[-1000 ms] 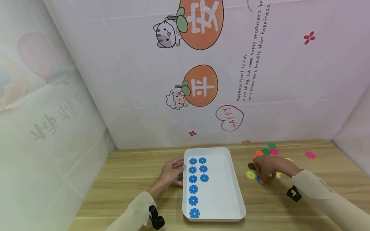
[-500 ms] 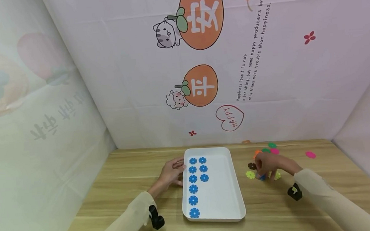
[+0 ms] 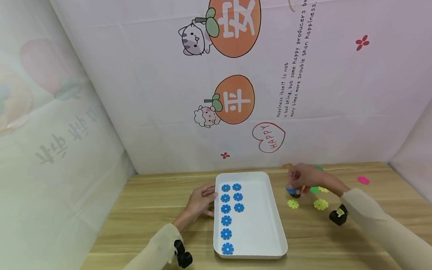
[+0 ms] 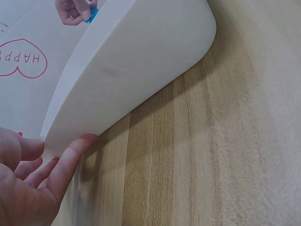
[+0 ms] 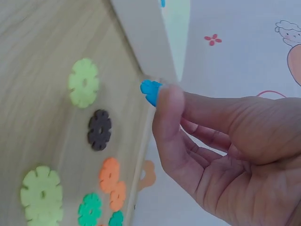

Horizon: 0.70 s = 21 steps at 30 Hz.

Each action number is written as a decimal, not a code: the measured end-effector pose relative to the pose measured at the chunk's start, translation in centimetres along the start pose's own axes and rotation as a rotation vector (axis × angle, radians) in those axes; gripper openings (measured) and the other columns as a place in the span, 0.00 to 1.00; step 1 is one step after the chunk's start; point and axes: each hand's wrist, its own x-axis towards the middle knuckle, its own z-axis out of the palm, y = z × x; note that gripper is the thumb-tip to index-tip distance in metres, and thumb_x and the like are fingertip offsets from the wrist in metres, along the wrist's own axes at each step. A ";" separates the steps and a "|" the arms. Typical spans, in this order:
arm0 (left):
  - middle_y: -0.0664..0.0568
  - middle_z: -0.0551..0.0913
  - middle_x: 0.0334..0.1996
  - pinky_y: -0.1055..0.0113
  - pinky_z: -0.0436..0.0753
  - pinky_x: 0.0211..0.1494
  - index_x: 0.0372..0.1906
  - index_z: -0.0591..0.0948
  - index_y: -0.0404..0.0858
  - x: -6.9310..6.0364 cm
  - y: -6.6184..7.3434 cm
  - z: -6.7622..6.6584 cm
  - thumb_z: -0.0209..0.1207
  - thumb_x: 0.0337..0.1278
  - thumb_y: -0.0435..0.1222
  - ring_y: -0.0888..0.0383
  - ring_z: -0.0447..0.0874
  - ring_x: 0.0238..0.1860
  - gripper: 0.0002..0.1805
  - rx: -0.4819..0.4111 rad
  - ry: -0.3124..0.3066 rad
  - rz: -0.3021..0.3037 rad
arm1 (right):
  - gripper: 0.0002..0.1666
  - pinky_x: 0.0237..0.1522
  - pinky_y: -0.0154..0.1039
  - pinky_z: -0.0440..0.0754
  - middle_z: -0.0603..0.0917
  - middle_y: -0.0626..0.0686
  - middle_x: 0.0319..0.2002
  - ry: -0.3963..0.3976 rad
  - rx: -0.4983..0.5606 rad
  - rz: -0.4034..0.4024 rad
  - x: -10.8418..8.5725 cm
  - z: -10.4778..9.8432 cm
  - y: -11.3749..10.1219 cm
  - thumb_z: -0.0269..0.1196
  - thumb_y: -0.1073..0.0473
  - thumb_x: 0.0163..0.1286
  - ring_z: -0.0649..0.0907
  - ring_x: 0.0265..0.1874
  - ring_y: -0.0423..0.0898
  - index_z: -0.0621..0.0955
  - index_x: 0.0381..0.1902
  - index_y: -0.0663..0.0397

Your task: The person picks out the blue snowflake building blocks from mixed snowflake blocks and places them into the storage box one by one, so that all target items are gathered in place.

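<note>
A white tray (image 3: 261, 233) lies on the table, with blue flower-shaped plastic discs (image 3: 226, 220) in one long column along its left side and a shorter column beside it. My left hand (image 3: 199, 203) holds the tray's left side, the thumb at the rim and a finger low on the outer wall in the left wrist view. To the right of the tray, my right hand (image 3: 304, 176) pinches another blue disc (image 5: 150, 92) between thumb and finger, raised above the table. Part of that disc is hidden by the fingertips.
Loose discs lie right of the tray: yellow-green ones (image 3: 321, 204), a dark brown one (image 5: 99, 130), orange ones (image 5: 109, 174), green ones (image 5: 89, 209) and a pink one (image 3: 363, 180). A printed cloth wall (image 3: 161, 93) rises at the table's back edge.
My right hand has picked up the blue disc from among the loose ones and moved up and left with it. The left hand and the tray have stayed in place.
</note>
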 end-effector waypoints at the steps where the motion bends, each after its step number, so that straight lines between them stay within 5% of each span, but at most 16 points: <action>1: 0.32 0.80 0.65 0.57 0.93 0.31 0.74 0.73 0.35 0.0 0.0 0.0 0.57 0.77 0.31 0.43 0.90 0.51 0.25 0.000 -0.002 0.000 | 0.07 0.25 0.41 0.91 0.84 0.57 0.29 -0.009 0.017 -0.013 0.0 -0.1 -0.1 0.65 0.67 0.74 0.86 0.24 0.46 0.78 0.40 0.67; 15: 0.34 0.78 0.68 0.58 0.93 0.31 0.76 0.72 0.37 -0.1 -0.4 -0.1 0.57 0.78 0.33 0.44 0.90 0.51 0.26 -0.003 0.002 -0.015 | 0.12 0.50 0.58 0.92 0.86 0.64 0.41 -0.075 0.333 -0.056 1.2 0.7 -2.3 0.61 0.69 0.76 0.90 0.40 0.59 0.77 0.51 0.75; 21: 0.35 0.79 0.67 0.58 0.93 0.32 0.76 0.72 0.36 0.1 -0.2 -0.1 0.57 0.78 0.34 0.45 0.90 0.52 0.27 -0.001 -0.012 -0.011 | 0.12 0.50 0.57 0.92 0.87 0.62 0.41 -0.091 0.354 -0.020 1.8 2.4 -4.4 0.65 0.67 0.74 0.90 0.41 0.58 0.79 0.50 0.71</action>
